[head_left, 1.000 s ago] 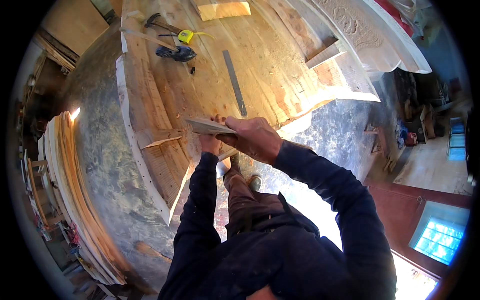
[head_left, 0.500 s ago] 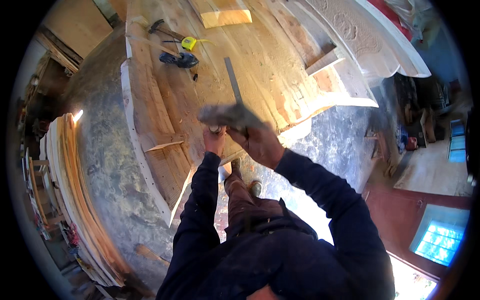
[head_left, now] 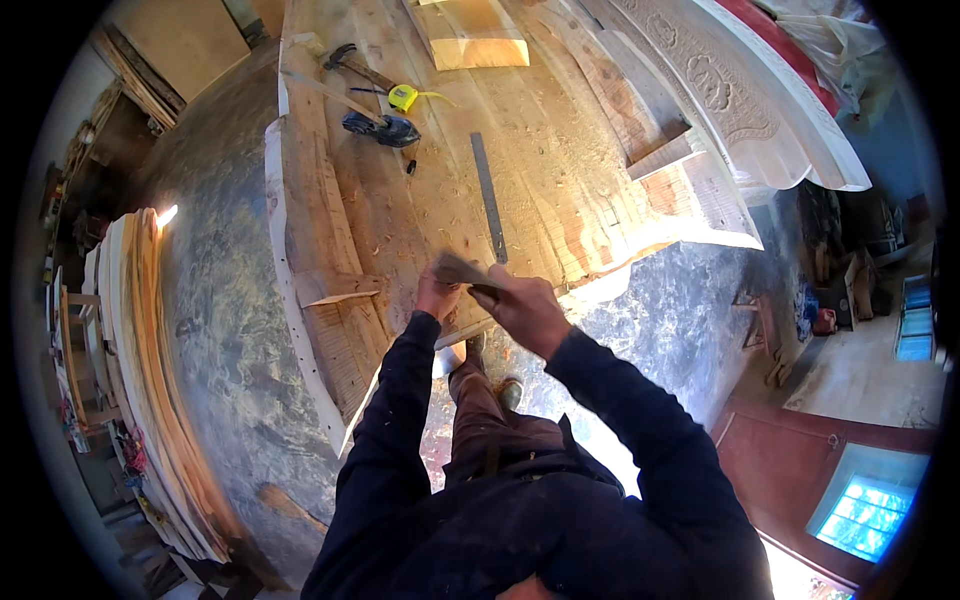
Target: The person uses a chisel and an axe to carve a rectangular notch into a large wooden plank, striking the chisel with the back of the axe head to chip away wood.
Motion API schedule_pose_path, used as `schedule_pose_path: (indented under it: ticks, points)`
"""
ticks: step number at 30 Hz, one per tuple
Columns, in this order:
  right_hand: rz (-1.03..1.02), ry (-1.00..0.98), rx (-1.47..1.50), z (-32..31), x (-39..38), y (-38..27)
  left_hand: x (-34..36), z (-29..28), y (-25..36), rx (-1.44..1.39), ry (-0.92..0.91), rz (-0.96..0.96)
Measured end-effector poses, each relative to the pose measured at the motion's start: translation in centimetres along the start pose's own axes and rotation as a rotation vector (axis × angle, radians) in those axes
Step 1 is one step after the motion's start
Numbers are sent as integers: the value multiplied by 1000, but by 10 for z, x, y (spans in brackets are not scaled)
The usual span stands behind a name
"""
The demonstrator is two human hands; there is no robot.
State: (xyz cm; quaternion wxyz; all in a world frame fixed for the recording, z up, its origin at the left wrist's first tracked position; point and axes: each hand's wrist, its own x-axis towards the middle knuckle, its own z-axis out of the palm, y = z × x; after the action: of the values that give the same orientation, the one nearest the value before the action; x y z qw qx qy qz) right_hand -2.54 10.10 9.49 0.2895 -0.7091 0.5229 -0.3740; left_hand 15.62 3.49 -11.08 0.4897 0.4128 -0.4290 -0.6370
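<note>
Your right hand (head_left: 525,312) is closed around the near end of a small, flat grey-brown piece of wood (head_left: 462,270), and your left hand (head_left: 436,296) pinches the same piece from below at its left side, so both hands grip it together. The piece is blurred and sits tilted just above the near edge of the big pale plank workbench (head_left: 560,190), right in front of your chest.

Just beyond your right hand, a long grey steel ruler (head_left: 488,197) lies flat on the planks, running away from you. To the left of your left hand, a short loose wooden offcut (head_left: 335,288) rests across the bench's left boards.

Farther off on the left part of the bench lies a dark blue and black hand tool (head_left: 381,128); its exact kind is hard to tell. Just beyond it sits a yellow tape measure (head_left: 403,97), and at the far left a hammer with a wooden handle (head_left: 345,60). A light square plywood board (head_left: 468,35) lies at the far end. On the right, a white carved wooden panel (head_left: 735,95) leans along the bench. At far left, a stack of thin curved plywood sheets (head_left: 135,340) stands on the grey concrete floor (head_left: 225,320).
</note>
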Motion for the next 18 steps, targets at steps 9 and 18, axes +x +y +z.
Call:
schedule_pose_path:
  ticks: [9,18]
  points:
    - [483,-160,-282,-34,-116,44,-102,-17,-9,-162,619,-26]
    - [1183,-48,81,-30,-261,75,-59,-29,71,28,377,-103]
